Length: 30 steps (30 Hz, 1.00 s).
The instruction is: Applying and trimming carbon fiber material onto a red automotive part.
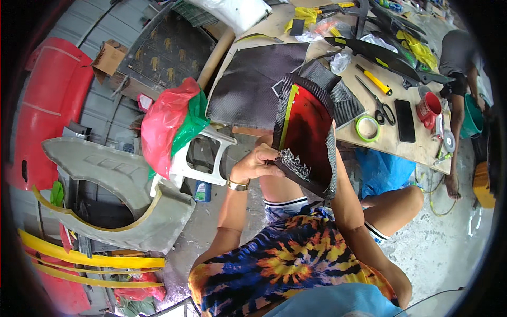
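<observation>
In front of my chest is a hollow red shell part (310, 119), its edges covered with black woven carbon-fibre cloth. Yellow-green tape runs along its left inner edge, and frayed cloth strands bunch at its lower left corner. My left hand (257, 162) is closed on that corner, thumb on the near side. My right forearm (346, 185) rises along the part's right side; the right hand is behind it, its fingers hidden. Beyond the part, on the table (422, 153), lie a dark carbon-fibre sheet (253, 82) and a loose cut piece of the cloth (346, 105).
Right on the table are a green tape roll (367, 128), black scissors (384, 112), a yellow cutter (377, 82), a phone (405, 121) and a red mug (428, 108). At left stand a white stool (203, 158) with plastic bags and a grey fender (105, 158). Another person (458, 58) bends at far right.
</observation>
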Motion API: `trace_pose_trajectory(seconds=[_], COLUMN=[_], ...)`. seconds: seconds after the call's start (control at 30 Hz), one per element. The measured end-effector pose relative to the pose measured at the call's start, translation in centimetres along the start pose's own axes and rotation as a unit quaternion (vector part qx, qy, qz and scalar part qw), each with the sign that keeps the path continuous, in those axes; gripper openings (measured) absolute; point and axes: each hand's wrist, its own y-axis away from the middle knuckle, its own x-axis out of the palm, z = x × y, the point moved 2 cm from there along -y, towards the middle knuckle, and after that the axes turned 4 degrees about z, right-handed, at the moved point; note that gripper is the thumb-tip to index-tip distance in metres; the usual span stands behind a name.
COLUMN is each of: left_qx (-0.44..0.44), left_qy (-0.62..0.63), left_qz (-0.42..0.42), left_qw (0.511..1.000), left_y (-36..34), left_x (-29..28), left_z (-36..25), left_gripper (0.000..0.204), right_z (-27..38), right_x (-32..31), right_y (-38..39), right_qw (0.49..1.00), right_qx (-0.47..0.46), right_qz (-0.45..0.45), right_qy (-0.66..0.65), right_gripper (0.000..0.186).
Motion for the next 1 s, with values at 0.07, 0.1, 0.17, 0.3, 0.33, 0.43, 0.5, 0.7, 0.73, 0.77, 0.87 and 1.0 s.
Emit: trace_pose_trajectory(seconds=[0.07,0.1,0.17,0.3,0.33,0.43,0.5,0.7,0.73,0.77,0.87,1.0], left_qx=[0.005,0.008,0.004,0.037,0.022,0.01,-0.027,-0.01,-0.005,-0.008,-0.014,-0.014], left_qy=[0.026,0.046,0.006,0.007,0.023,0.015,-0.007,-0.04,-0.09,-0.09,-0.025,0.002], left_qz=[-0.003,-0.007,0.011,0.046,0.034,0.013,0.031,0.072,0.097,0.092,0.083,0.067], left_qw=[1.0,0.999,1.0,0.998,0.999,1.0,0.999,0.997,0.991,0.992,0.996,0.998], left_y=[-0.4,-0.7,-0.5,-1.2,-1.1,-0.3,0.1,-0.2,0.1,0.5,-0.4,0.1], left_x=[0.7,1.0,0.9,1.9,2.1,1.9,1.7,2.1,2.1,2.2,2.8,3.1], left_z=[0.0,-0.4,0.3,0.5,0.5,-0.3,-0.7,0.3,0.3,0.5,1.0,1.2], left_gripper=[0.025,0.025,0.023,0.021,0.021,0.021,0.023,0.025,0.025,0.025,0.023,0.024], right_z=[0.4,0.6,1.0,2.5,2.8,2.6,2.9,4.1,3.8,3.6,4.9,3.8], right_x=[0.0,0.1,0.6,0.9,0.9,1.2,1.3,0.8,1.0,1.3,1.0,-0.6], right_y=[0.0,0.0,-0.1,-0.1,-0.1,0.0,0.2,0.0,-0.1,0.1,0.9,0.7], right_qw=[0.999,0.999,0.996,0.989,0.987,0.976,0.968,0.956,0.955,0.949,0.956,0.961], right_qx=[0.017,0.026,0.044,0.066,0.07,0.097,0.113,0.143,0.149,0.154,0.134,0.159], right_qz=[0.02,0.033,0.06,0.103,0.113,0.146,0.165,0.188,0.188,0.203,0.2,0.163], right_qy=[-0.017,-0.026,-0.045,-0.082,-0.092,-0.129,-0.151,-0.175,-0.176,-0.184,-0.169,-0.16], right_gripper=[0.065,0.065,0.065,0.066,0.066,0.067,0.067,0.071,0.071,0.072,0.074,0.08])
